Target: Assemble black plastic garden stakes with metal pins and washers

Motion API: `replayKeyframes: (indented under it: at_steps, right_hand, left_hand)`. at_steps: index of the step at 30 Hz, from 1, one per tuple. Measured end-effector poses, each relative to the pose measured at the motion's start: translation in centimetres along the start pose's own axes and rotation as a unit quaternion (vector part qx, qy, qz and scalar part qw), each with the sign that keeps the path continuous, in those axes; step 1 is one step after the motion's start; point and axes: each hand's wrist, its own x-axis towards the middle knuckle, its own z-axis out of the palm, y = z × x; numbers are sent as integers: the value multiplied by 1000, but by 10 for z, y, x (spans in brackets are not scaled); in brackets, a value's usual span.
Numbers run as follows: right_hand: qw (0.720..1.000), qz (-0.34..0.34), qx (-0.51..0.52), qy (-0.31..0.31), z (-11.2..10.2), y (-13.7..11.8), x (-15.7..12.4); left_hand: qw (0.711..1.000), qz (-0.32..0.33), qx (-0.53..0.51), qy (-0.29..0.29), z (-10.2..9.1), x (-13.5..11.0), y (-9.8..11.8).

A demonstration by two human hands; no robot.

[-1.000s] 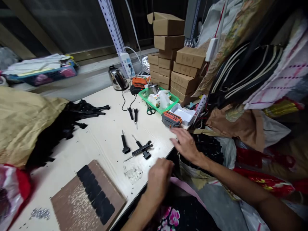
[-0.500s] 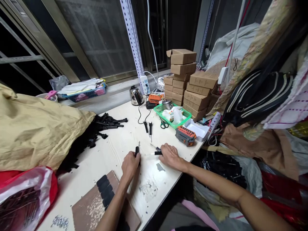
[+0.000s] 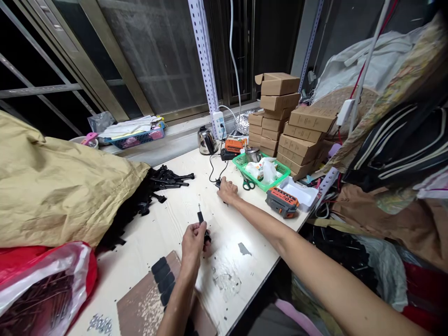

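My left hand (image 3: 192,242) is closed around a slim black piece with a thin metal tip (image 3: 200,216), which points away from me. A dark rounded part (image 3: 207,237) shows beside its fingers; whether it belongs to the same piece I cannot tell. Farther back on the table, my right hand (image 3: 228,190) has its fingers curled over a black-handled tool (image 3: 218,183) by the thin black cable. The hand hides most of that tool and anything beneath it. Closer to me, a brown board (image 3: 140,289) carries a row of black pads (image 3: 164,276).
Black parts (image 3: 168,177) spill from a tan sack (image 3: 70,186) at left. A red-rimmed bag (image 3: 89,270) holds dark rods. Scissors (image 3: 248,184), a green basket (image 3: 241,164), an orange-and-grey battery (image 3: 282,202) and stacked cartons (image 3: 280,102) stand at right. Small metal pieces (image 3: 100,324) lie in front.
My right hand has moved away from me, from near my left hand to the black tools by the cable. My left hand keeps its black piece, now turned more upright. The view has shifted slightly left.
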Motion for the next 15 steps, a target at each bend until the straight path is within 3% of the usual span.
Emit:
replayKeyframes:
  at_steps: [4,6,8,11,15]
  right_hand:
    - [1000,2,6,-13,-11,3,-10]
    - [1000,-17,10,-19,-31,20,-26]
    - [997,-76,14,-12,-63,50,-53]
    - [982,-189,7,23,-124,113,-108]
    - [980,-191,-31,55,-188,201,-188]
  left_hand:
    - [999,23,32,-35,-3,-18,18]
    - [996,35,57,-57,3,-33,27]
    - [992,50,83,-82,18,-50,35]
    - [975,84,110,-172,61,-76,41]
    - [919,177,205,-286,144,-117,31]
